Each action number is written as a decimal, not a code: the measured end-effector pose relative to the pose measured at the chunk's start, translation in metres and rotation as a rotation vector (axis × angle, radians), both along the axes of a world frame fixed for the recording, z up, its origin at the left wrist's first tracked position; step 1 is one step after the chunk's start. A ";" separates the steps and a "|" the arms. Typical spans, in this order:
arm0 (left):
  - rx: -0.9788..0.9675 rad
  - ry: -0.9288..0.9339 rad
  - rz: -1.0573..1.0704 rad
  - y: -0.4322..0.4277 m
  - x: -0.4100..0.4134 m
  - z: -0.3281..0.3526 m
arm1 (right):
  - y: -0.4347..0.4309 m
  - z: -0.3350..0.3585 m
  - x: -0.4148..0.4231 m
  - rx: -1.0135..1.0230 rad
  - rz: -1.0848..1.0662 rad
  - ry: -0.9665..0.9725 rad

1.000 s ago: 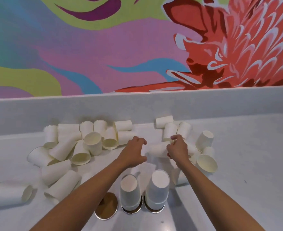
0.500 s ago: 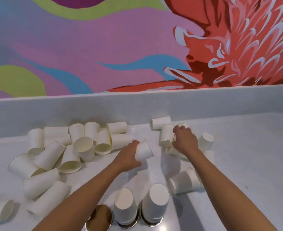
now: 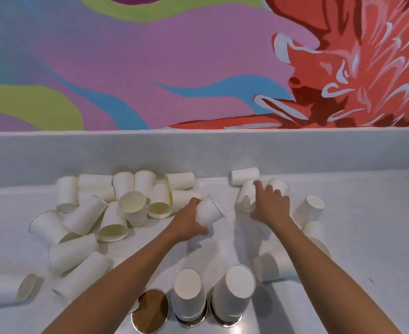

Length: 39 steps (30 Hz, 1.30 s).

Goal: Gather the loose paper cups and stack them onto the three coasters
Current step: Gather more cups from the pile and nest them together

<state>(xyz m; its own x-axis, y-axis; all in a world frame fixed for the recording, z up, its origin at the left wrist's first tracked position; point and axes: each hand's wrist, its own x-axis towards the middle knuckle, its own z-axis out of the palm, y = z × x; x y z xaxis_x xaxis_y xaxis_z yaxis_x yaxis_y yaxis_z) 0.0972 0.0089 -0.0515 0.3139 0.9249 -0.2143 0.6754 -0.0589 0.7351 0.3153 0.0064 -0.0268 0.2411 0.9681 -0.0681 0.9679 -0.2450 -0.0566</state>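
Three round metallic coasters sit near the front edge. The left coaster (image 3: 151, 310) is bare; upside-down white cup stacks stand on the middle coaster (image 3: 189, 294) and the right coaster (image 3: 234, 291). My left hand (image 3: 189, 221) grips a white paper cup (image 3: 209, 212) lifted above the counter. My right hand (image 3: 269, 206) reaches into the right cluster, fingers on an upside-down cup (image 3: 245, 195). Several loose cups (image 3: 116, 208) lie in a pile at left.
The white counter (image 3: 367, 237) ends at a low white back ledge (image 3: 198, 150) under a colourful mural. More cups lie right of my right arm (image 3: 310, 209), one on its side near the stacks (image 3: 273, 265). A lone cup (image 3: 6, 288) lies far left.
My left hand has lifted a cup and turned it up off the counter. My right hand moved farther back into the right cluster. The view shifted slightly.
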 end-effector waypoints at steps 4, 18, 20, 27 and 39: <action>-0.041 -0.059 0.033 -0.001 0.005 0.002 | 0.005 0.058 -0.029 0.327 -0.064 0.744; 0.009 -0.251 -0.067 -0.030 0.044 0.033 | -0.072 0.077 -0.021 0.010 0.031 0.900; 0.005 -0.254 -0.062 -0.033 0.044 0.033 | -0.084 0.079 -0.008 -0.050 0.080 0.818; 0.000 -0.247 -0.039 -0.038 0.040 0.032 | -0.101 0.033 0.022 -0.297 -0.155 0.134; -0.017 -0.216 -0.047 -0.041 0.032 0.028 | -0.107 -0.010 0.015 -0.350 -0.109 -0.046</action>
<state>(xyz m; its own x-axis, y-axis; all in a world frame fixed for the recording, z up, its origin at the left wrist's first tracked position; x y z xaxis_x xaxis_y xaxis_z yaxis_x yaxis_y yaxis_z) 0.1295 -0.0321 -0.0234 0.3972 0.9049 -0.1530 0.4992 -0.0731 0.8634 0.3304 -0.1007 -0.0367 0.3524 0.8563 -0.3776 0.9345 -0.3439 0.0921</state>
